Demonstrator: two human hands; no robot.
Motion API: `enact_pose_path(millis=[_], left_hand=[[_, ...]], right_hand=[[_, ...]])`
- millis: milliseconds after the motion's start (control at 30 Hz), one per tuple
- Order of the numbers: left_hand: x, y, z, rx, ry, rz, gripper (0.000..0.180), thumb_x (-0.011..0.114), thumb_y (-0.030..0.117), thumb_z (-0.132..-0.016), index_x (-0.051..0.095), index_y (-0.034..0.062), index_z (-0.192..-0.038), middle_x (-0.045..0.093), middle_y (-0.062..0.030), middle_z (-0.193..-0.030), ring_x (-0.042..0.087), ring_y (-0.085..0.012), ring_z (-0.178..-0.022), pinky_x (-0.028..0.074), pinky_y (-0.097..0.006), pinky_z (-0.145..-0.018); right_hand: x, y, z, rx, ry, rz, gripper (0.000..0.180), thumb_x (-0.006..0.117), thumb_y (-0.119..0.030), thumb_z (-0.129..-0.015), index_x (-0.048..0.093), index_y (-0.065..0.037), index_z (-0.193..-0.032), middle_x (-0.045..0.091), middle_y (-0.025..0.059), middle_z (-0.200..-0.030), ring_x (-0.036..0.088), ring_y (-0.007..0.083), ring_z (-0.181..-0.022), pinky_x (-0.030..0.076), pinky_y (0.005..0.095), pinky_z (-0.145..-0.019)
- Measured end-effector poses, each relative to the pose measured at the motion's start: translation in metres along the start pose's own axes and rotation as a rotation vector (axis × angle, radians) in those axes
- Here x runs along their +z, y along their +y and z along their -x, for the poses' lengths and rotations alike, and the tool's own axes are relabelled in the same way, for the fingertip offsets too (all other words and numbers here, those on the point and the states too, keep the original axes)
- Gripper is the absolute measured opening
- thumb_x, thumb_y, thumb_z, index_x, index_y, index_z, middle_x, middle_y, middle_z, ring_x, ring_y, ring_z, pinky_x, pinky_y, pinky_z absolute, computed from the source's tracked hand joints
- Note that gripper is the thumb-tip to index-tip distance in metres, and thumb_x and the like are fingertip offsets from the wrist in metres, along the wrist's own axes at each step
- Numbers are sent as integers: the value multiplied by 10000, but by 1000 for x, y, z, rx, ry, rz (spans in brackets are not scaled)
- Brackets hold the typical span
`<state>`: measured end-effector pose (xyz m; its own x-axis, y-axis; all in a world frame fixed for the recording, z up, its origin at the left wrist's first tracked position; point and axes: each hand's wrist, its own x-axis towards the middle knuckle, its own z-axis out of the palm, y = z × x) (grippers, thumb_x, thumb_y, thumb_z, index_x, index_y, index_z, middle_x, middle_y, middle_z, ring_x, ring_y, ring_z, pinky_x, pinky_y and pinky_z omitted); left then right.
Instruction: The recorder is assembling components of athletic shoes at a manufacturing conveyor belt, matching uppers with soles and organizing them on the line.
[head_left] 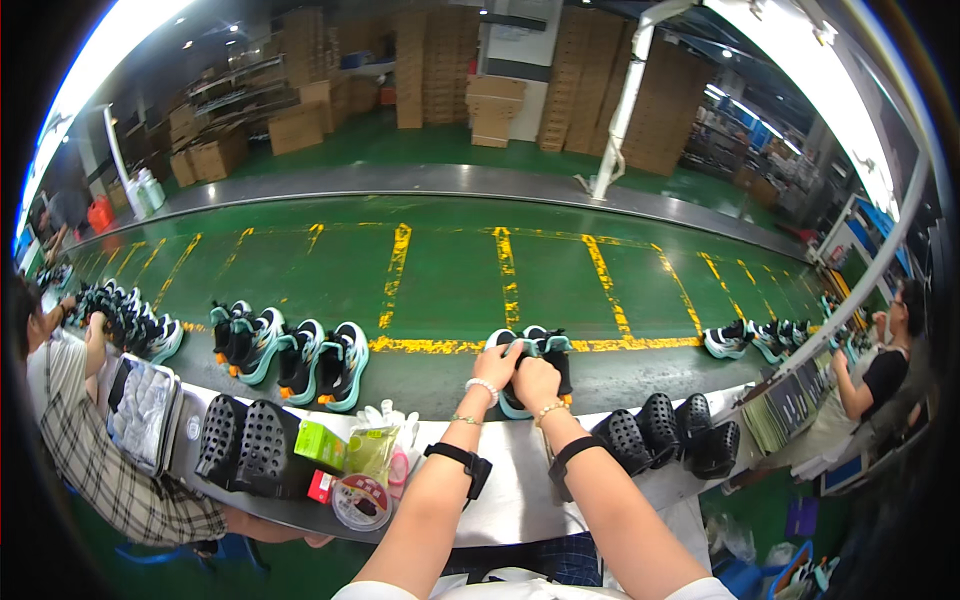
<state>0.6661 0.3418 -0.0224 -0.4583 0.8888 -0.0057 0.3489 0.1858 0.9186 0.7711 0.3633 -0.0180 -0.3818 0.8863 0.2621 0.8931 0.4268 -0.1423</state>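
Observation:
Both of my hands are at a pair of black-and-white sneakers (pixel 562 370) with mint soles, on the inner edge of the green line in front of me. My left hand (pixel 496 364) is closed on the upper of the nearer sneaker (pixel 510 404). Close beside it, my right hand (pixel 537 384) has its fingers curled over the same pair, and they hide most of the shoe tops. Left of my hands stand several matching sneakers (pixel 343 365) with orange tabs at the heel. Bead bracelets and black wrist bands are on my arms.
Black perforated shoe lasts (pixel 266 445) lie at the left of my metal bench (pixel 480 505), with more lasts (pixel 658 430) at the right. A green box (pixel 320 444), a round tub (pixel 361 502) and pink scissors (pixel 399 466) sit near my left arm. People work on both sides.

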Motion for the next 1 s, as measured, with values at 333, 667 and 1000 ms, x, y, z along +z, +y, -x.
enact_pose_path(millis=[333, 667, 1000], left_hand=[[4, 2, 17, 37, -99, 63, 742, 599, 576, -795, 527, 24, -1286, 580, -242, -1218, 552, -353, -1154, 421, -378, -987], [26, 5, 2, 163, -95, -387, 858, 832, 347, -610, 456, 8, -1302, 445, -192, -1375, 425, -312, -1277, 350, -381, -1078], [25, 3, 22, 92, 21, -540, 759, 812, 306, -674, 443, 28, -1276, 503, -174, -1311, 524, -319, -1174, 461, -395, -964]], right_hand=[[-41, 10, 3, -39, -263, -57, 356, 465, -317, -903, 691, -42, -898, 690, 176, -867, 674, 352, -808, 542, 424, -718], [-209, 183, 152, 300, 448, -738, 243, 513, -172, -945, 654, 12, -1016, 554, 6, -753, 453, 63, -587, 428, 225, -515], [-117, 402, 245, 492, 508, -186, 513, 545, -280, -941, 433, 50, -1318, 506, 251, -1290, 478, 360, -1200, 363, 400, -1006]])
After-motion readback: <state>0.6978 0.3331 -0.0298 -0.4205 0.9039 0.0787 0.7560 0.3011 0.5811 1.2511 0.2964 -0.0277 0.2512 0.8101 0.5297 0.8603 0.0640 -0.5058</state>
